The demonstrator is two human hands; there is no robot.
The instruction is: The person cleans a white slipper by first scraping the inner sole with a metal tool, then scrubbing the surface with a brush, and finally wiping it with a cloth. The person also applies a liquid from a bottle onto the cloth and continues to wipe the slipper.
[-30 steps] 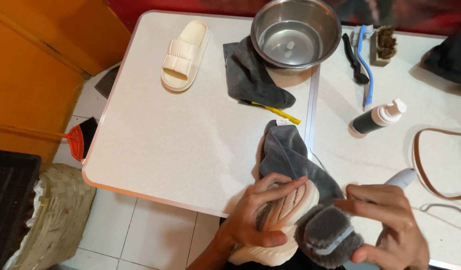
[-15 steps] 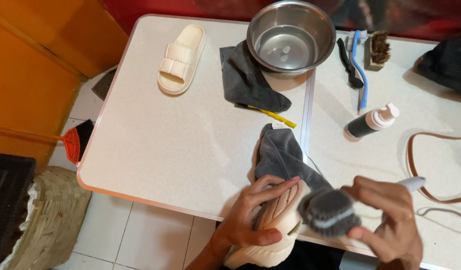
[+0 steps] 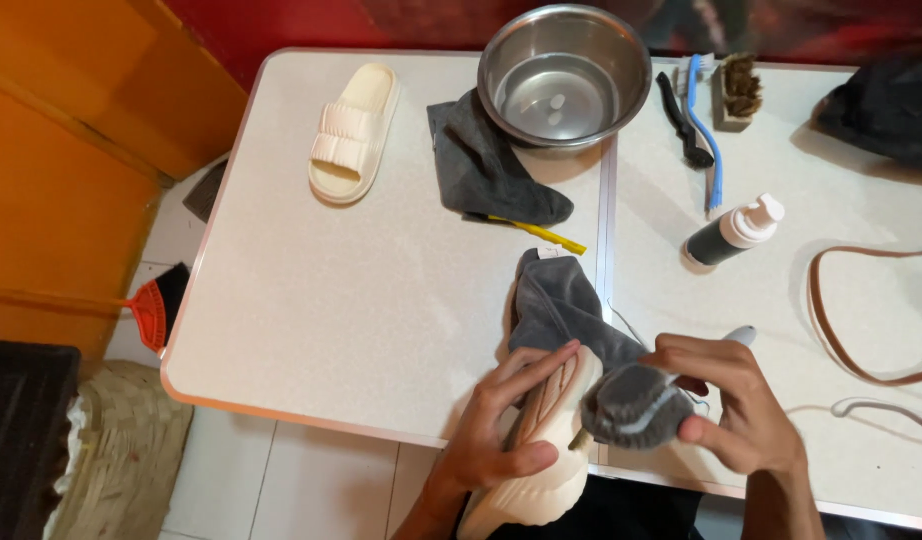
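Left hand (image 3: 496, 425): fingers wrapped around a cream slide sandal (image 3: 541, 455), held at the table's near edge. Right hand (image 3: 736, 405): fingers curled, pinching a grey brush (image 3: 636, 405) against the sandal's upper end. Grey cloth (image 3: 561, 305) lies just beyond both hands.

Steel bowl (image 3: 564, 75), spray bottle (image 3: 731, 232), spare slide (image 3: 352, 133)

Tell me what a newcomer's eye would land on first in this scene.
First, the two hands at the table's near edge: the left hand grips a cream slide sandal while the right hand presses a grey brush against it, over a grey cloth. Next, the shiny steel bowl at the far edge, and the matching sandal lying alone at the far left of the white table.
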